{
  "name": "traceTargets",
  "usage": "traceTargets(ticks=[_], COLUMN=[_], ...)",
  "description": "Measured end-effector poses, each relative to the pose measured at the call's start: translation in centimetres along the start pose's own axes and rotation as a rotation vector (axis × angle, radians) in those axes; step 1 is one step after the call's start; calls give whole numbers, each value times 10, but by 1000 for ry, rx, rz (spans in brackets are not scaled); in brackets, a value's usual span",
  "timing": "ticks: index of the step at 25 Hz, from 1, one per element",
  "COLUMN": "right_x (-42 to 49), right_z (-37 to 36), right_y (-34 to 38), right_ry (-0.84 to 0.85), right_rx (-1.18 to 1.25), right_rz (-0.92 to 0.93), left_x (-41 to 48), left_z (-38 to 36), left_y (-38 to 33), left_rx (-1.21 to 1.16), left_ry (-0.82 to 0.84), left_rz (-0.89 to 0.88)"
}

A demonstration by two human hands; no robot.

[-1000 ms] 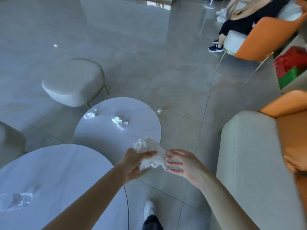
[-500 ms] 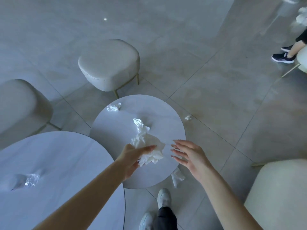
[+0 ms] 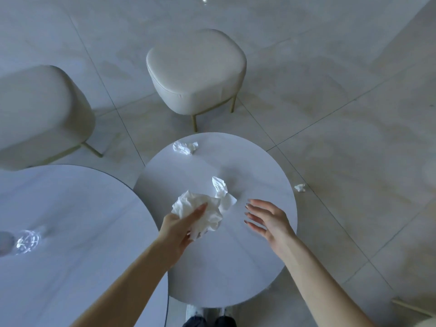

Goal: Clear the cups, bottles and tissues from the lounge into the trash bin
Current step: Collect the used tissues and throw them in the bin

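A view from above, looking down past two bare forearms at a small round white table (image 3: 236, 267) on a pale tiled floor (image 3: 330, 90). The left hand (image 3: 181, 228) is closed around a large wad of crumpled white tissue (image 3: 200, 211), thumb and fingers pinching it just above the tabletop. The right hand (image 3: 266, 219) hovers beside it, fingers spread and loosely curled, holding nothing. A second crumpled tissue (image 3: 221, 192) lies on the table, touching or just behind the held wad. A third tissue (image 3: 185, 147) sits at the far edge of the same table. A smaller scrap of tissue (image 3: 300, 187) lies on the floor just beyond the table's right rim. To the left, a larger round white table (image 3: 82, 232) overlaps the small one's left edge; on its far left side lies a crushed clear plastic bottle (image 3: 24, 241), blurred and partly cut off by the frame. Two cream upholstered stools with thin gold legs stand beyond the tables: one stool (image 3: 195, 67) directly ahead, another stool (image 3: 40, 114) to the left. The floor to the right and ahead is open. The person's shoes (image 3: 205, 312) show under the near edge of the small table. No bin, cup or readable writing is in view.
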State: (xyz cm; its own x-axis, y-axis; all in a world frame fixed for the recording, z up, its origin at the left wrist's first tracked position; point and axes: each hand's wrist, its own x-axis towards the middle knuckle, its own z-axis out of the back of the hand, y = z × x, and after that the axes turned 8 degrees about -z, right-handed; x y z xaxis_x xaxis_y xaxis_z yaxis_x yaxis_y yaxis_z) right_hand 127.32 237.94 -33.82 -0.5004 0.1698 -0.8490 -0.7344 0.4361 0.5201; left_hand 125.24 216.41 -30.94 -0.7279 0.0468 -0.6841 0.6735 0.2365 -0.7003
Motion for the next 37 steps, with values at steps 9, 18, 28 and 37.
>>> traceTargets(ticks=[9, 18, 28, 37], right_x=[147, 192, 122, 131], right_z=[-66, -88, -135, -172], right_y=[-25, -81, 12, 1], right_ry=[-160, -474, 184, 16], right_rx=[-290, -1096, -48, -649], right_rz=[137, 478, 213, 491], left_x=[121, 161, 173, 183], left_z=[35, 55, 46, 44], left_y=[20, 29, -1, -25], left_rx=[11, 50, 29, 32], left_ry=[-33, -17, 32, -10], left_rz=[35, 104, 51, 109])
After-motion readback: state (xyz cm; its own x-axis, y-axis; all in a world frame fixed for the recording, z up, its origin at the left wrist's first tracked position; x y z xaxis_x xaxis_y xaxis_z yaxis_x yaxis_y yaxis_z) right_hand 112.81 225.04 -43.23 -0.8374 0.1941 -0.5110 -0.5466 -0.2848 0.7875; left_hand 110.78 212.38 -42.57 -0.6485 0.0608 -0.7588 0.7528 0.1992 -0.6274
